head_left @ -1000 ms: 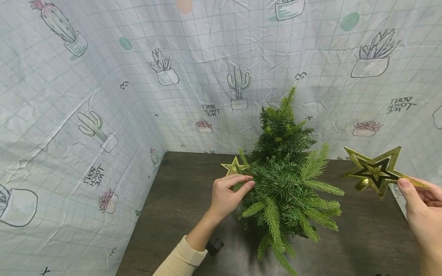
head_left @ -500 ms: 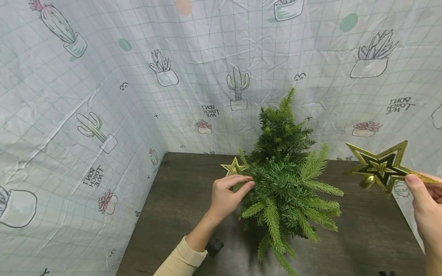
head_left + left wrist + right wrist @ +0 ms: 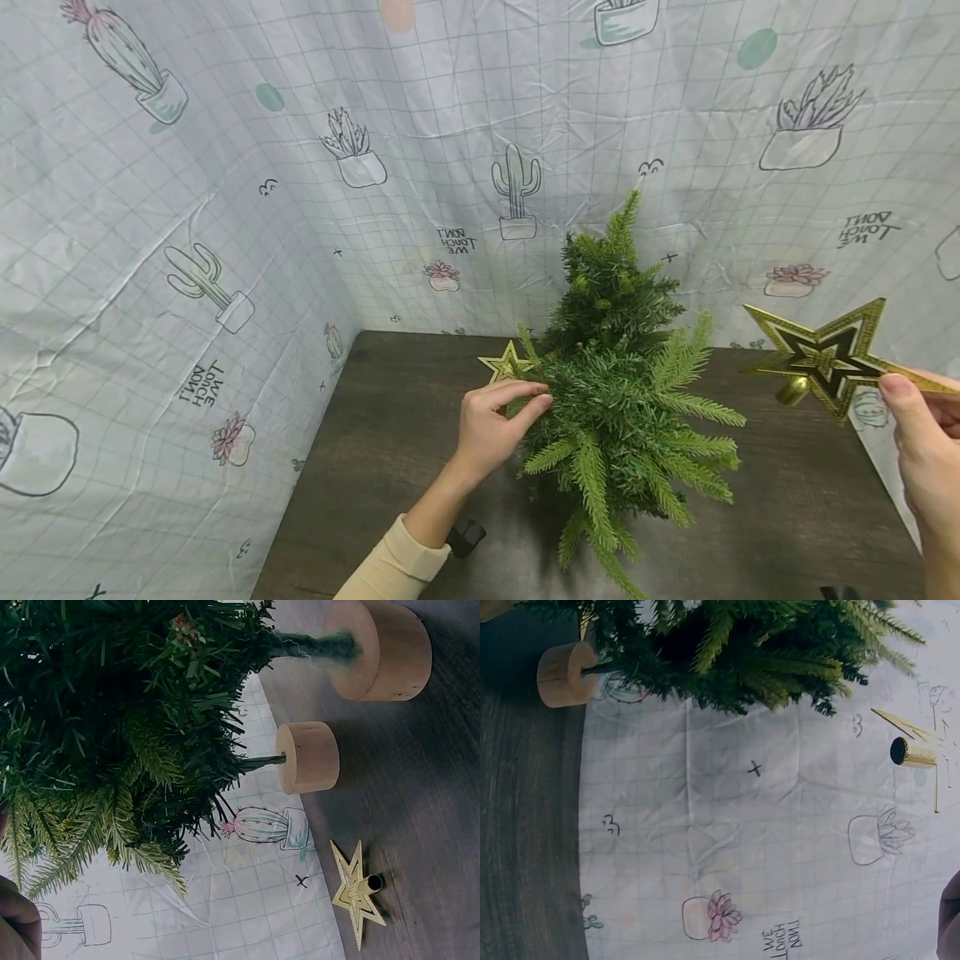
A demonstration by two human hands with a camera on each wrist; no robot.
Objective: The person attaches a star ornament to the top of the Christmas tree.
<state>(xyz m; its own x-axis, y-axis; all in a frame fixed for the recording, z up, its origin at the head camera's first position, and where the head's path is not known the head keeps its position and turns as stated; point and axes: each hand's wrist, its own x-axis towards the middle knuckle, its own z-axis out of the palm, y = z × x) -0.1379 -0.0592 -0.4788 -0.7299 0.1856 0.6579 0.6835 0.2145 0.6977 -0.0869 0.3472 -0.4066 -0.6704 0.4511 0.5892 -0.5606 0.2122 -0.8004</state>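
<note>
A small artificial Christmas tree (image 3: pixel 615 408) stands on the dark table, with a second tree (image 3: pixel 615 304) behind it. My left hand (image 3: pixel 491 425) is at the front tree's left side, thumb and forefinger pinching the end of a branch; needles partly hide the tips. Off to the right, my right hand (image 3: pixel 926 442) holds a gold star tree topper (image 3: pixel 832 367) by one point, thumb on its face. The topper's hollow tube (image 3: pixel 915 753) shows in the right wrist view. Another gold star topper (image 3: pixel 358 892) lies on the table, left of the trees.
Round wooden bases carry the trees: the nearer base (image 3: pixel 386 656) and the farther base (image 3: pixel 309 757). A cactus-print cloth (image 3: pixel 420 167) walls the dark wooden table (image 3: pixel 360 450) at the back and sides.
My right hand has shifted a little right and up with the star topper, which now tilts more. The left hand stays at the branch.
</note>
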